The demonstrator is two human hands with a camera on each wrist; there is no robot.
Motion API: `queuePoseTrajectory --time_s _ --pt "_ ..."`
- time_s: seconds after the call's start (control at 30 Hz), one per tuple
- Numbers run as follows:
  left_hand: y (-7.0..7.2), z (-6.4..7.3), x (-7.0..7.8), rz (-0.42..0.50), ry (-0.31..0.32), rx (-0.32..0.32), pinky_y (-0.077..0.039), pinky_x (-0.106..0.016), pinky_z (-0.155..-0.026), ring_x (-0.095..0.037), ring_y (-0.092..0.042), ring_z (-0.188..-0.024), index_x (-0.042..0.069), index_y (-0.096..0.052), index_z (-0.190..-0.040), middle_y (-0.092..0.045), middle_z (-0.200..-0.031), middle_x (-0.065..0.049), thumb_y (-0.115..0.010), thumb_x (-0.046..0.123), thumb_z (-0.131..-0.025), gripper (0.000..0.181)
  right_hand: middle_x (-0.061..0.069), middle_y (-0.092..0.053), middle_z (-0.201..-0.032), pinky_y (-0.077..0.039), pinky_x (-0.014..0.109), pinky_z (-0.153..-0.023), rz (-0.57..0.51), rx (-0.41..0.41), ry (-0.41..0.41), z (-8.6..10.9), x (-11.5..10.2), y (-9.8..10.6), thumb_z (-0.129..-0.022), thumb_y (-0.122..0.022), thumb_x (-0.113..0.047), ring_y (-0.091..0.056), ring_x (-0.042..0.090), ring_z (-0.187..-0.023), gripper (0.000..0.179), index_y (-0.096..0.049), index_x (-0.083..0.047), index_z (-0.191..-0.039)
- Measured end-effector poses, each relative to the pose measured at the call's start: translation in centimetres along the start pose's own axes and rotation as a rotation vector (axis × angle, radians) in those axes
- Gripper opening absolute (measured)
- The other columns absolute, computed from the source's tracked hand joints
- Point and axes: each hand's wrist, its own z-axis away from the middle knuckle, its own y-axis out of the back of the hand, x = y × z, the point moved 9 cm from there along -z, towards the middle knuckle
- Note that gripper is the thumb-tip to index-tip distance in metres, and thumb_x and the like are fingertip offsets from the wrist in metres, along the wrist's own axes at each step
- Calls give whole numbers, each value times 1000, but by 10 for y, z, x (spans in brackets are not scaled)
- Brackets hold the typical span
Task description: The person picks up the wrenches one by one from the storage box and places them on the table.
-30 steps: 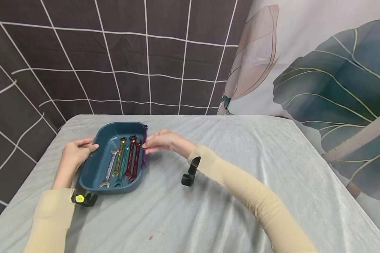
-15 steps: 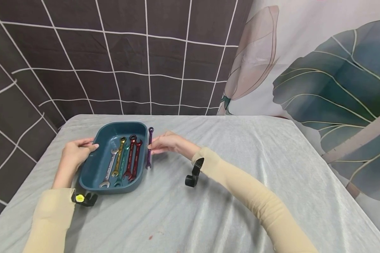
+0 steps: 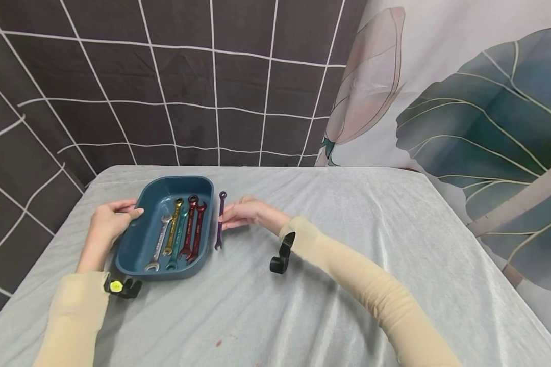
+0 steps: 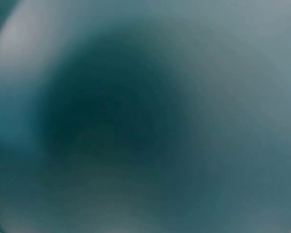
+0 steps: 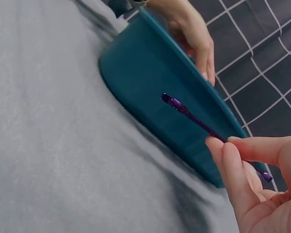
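Observation:
Between thumb and fingertips, my right hand [image 3: 245, 212] pinches a purple combination wrench [image 3: 221, 220] just outside the right side of a blue plastic basin [image 3: 133, 239]. In the right wrist view, the purple wrench [image 5: 196, 120] is off the cloth, in front of the basin's outer wall [image 5: 145, 77]. My left hand [image 3: 111, 222] grips the basin's left rim, thumb over the edge. Inside the basin lie a silver wrench [image 3: 159, 243], a gold wrench [image 3: 172, 228], a green wrench [image 3: 178, 239] and two red wrenches, one [image 3: 189, 228] beside the other [image 3: 197, 232]. The left wrist view is a blue-green blur.
A pale grey cloth [image 3: 303, 285] covers the table, with its folds running toward the front. Behind the table hangs a dark curtain [image 3: 188, 76] with white grid lines. A leaf-patterned curtain [image 3: 464, 127] hangs at the right.
My right hand has carried the purple wrench from over the basin's right rim outward to the right and slightly nearer. The left hand and the basin have stayed in place.

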Motion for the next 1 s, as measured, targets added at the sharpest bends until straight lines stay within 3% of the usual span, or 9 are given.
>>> queuePoseTrajectory --time_s 0.3,1.0 --pt "0 1 1 2 6 -1 -45 -45 -89 -35 -54 -116 0 -46 -140 -54 -131 -28 -55 27 -96 53 9 -66 -64 -54 17 -54 7 23 -28 -4 9 2 -85 -62 10 -66 14 -54 8 -63 3 -87" --pt "0 -1 -1 4 1 0 -45 -47 -90 -35 -54 -116 0 -47 -139 -56 -129 -27 -56 28 -96 52 8 -65 -58 -53 16 -51 102 52 -19 -12 16 6 -85 -64 9 -63 11 -48 16 -58 -2 -75"
